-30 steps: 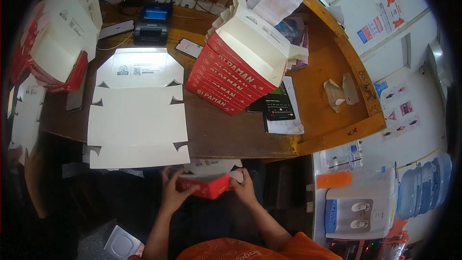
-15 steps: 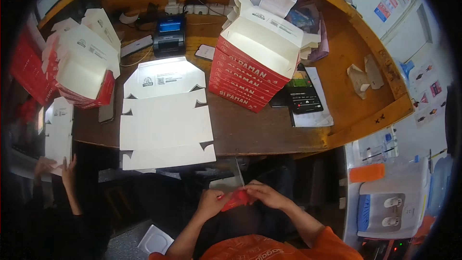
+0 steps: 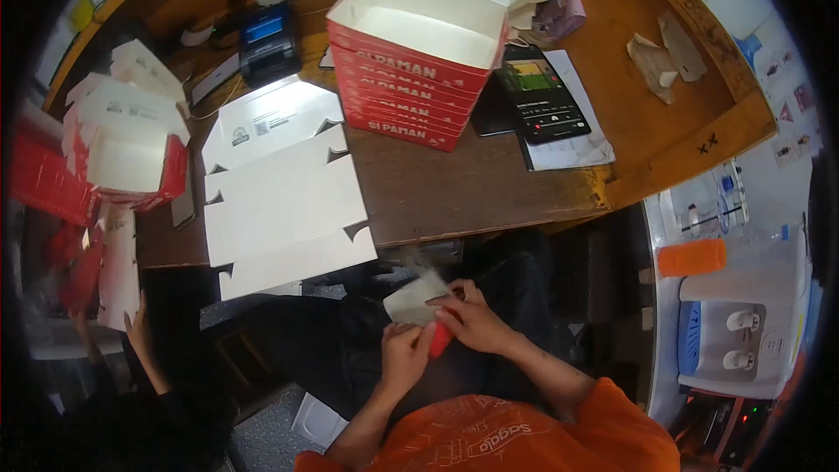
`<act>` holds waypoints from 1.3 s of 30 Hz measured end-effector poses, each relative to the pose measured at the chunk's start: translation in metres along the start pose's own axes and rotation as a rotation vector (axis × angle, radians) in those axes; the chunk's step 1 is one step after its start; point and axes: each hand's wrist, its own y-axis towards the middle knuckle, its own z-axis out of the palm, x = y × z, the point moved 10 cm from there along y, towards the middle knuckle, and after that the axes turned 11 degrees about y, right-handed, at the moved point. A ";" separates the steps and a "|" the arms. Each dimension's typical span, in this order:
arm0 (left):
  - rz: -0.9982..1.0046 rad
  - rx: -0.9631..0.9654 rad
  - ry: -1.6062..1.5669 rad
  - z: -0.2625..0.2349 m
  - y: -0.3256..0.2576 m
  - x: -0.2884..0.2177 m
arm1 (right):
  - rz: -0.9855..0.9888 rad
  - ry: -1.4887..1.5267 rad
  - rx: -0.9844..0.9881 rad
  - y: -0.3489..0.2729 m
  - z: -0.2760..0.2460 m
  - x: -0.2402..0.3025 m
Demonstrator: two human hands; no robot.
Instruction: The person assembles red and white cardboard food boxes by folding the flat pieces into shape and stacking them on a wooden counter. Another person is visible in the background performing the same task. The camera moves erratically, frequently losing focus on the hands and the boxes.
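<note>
Above my lap, my left hand and my right hand come together. Both are closed on a small red object. Fingers cover much of it, so I cannot make out its kind. Just beyond the fingers shows a pale grey, flat, rectangular piece; whether it touches my hands I cannot tell. A faint whitish blur sits above it. On the desk ahead, a flat white die-cut box blank overhangs the front edge.
Nested red boxes with white insides stand mid-desk. Right of them lie a phone and papers. More boxes stand left, where another person's hand holds a carton blank. A water dispenser stands right.
My view has shifted, so the desk sits higher. My hands have drawn closer together around the red object. The thin pale strip above them now appears blurred. At left, the other person's carton has turned.
</note>
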 end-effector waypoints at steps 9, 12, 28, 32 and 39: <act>-0.601 0.405 -0.529 0.026 0.014 0.094 | 0.029 0.368 -0.169 -0.029 -0.033 0.014; -0.746 0.216 -0.863 0.033 -0.017 0.091 | -0.003 0.357 -0.238 -0.036 -0.032 0.032; -0.290 -0.029 -0.082 -0.056 -0.027 -0.016 | -0.082 -0.041 0.003 -0.018 -0.033 0.058; -0.204 -0.027 -0.138 -0.086 -0.017 -0.026 | -0.163 -0.021 0.246 -0.015 -0.039 0.106; -0.247 -0.092 -0.518 -0.186 0.015 -0.040 | -0.385 0.344 0.420 -0.019 -0.077 0.226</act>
